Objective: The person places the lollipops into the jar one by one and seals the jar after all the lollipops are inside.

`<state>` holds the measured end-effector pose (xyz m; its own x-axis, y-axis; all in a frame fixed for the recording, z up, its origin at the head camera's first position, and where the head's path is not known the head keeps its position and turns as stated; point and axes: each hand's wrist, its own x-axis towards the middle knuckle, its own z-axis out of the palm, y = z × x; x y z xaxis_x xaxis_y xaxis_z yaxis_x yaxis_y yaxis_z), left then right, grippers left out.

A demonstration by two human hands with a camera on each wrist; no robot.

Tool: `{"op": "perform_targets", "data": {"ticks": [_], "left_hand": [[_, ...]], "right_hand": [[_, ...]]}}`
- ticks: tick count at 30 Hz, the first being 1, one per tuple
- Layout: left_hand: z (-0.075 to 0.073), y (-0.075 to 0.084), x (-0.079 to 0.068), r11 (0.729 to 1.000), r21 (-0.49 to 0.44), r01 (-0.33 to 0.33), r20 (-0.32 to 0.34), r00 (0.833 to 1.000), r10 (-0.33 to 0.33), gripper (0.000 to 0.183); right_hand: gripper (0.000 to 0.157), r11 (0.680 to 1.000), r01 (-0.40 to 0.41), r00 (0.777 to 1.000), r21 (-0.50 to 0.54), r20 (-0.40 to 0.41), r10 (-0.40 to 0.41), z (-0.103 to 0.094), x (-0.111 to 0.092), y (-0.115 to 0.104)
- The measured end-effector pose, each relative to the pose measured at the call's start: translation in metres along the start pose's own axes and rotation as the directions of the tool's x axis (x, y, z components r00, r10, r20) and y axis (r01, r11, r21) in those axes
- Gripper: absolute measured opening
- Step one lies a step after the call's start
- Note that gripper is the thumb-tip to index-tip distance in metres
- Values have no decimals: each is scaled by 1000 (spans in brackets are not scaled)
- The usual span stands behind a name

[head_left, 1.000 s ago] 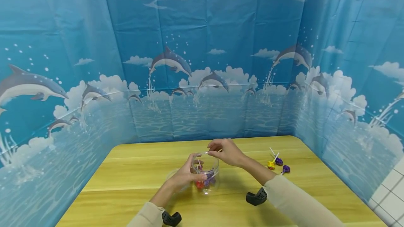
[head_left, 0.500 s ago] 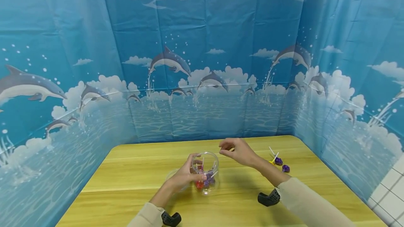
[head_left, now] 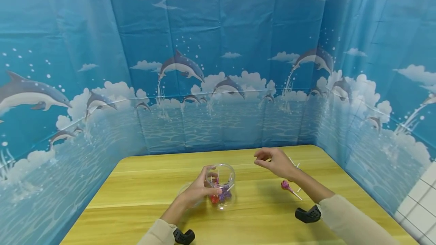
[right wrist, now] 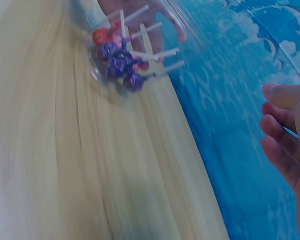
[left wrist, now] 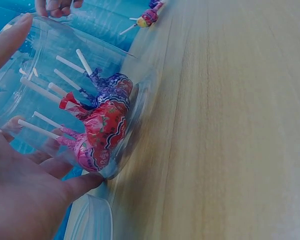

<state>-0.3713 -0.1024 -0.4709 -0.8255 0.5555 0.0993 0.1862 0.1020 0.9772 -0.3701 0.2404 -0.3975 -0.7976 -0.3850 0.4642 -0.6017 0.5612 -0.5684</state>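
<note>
My left hand [head_left: 197, 190] grips a clear round jar [head_left: 233, 195] from its left side, with the thumb in front and fingers behind. Inside, several wrapped lollipops [left wrist: 102, 125] in red, pink and purple lie heads down, sticks slanting toward the open mouth. My right hand [head_left: 276, 162] is in the air to the right of the jar. Its fingers are loosely bent, and the right wrist view shows nothing between thumb and fingers. A pink lollipop [head_left: 285, 185] lies on the table below the right forearm, which partly covers other lollipops behind it.
A clear lid [left wrist: 92, 220] lies on the table just left of the jar. The yellow wooden table [head_left: 143, 199] meets a blue dolphin curtain [head_left: 218, 124] at its back and sides. White tiles [head_left: 415, 199] show at far right.
My right hand has left the jar's rim and moved right. An additional stick now stands in the jar. The pink lollipop has come out from behind the forearm. The left hand keeps its place.
</note>
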Motion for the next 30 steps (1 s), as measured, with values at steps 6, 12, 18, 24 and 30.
{"op": "perform_targets", "data": {"ticks": [6, 12, 18, 24, 30], "left_hand": [[0, 1, -1, 1000, -7, -5, -2, 1000, 5, 86], [-2, -1, 0, 1000, -13, -7, -3, 1000, 7, 87], [-3, 0, 1, 1000, 14, -7, -2, 1000, 7, 87], [-3, 0, 2, 1000, -16, 1, -2, 1000, -1, 87], [-2, -2, 3, 1000, -24, 3, -5, 1000, -4, 86]], "right_hand": [[14, 999, -23, 999, -36, -42, 21, -13, -16, 14], [12, 997, -57, 996, -55, -65, 54, -25, -31, 24], [11, 995, -58, 996, -80, -71, 52, -34, -46, 31], [13, 994, -105, 993, -20, -59, 104, -33, -66, 50], [12, 992, -122, 990, -35, -70, 119, -29, -84, 70]]}}
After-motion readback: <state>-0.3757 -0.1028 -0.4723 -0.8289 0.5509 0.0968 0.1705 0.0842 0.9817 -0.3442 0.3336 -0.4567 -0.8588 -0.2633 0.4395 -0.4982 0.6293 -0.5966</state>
